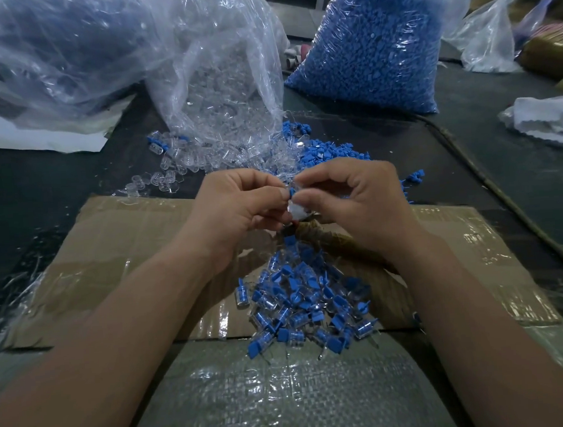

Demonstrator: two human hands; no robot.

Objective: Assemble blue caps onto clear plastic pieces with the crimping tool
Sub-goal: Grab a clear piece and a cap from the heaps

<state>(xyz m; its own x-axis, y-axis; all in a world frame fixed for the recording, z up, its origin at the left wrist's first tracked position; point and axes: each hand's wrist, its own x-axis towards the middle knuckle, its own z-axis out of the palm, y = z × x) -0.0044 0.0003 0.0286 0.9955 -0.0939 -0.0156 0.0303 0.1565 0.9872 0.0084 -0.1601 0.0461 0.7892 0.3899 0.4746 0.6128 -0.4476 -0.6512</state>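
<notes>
Two hands meet over the cardboard sheet [114,253]. The left hand [241,208] and right hand [354,203] have their fingers curled in tight, thumb and forefinger of each pinching one clear plastic piece [297,210], with one blue cap [291,192] at its top edge. Just beneath them lies a brown, tape-wrapped object [326,238], possibly the tool's handle; the view is too poor to say.

Three large plastic bags stand behind: the bag of clear pieces [220,87] with its mouth spilled open, the bag of blue caps [369,48] to its right, and a third bag [56,45] at left. Loose caps [329,153] and loose clear pieces [171,153] are scattered at the open bag's mouth. The pile of capped pieces [310,302], several dozen, lies between the forearms. Faint print on the cardboard's right edge cannot be read.
</notes>
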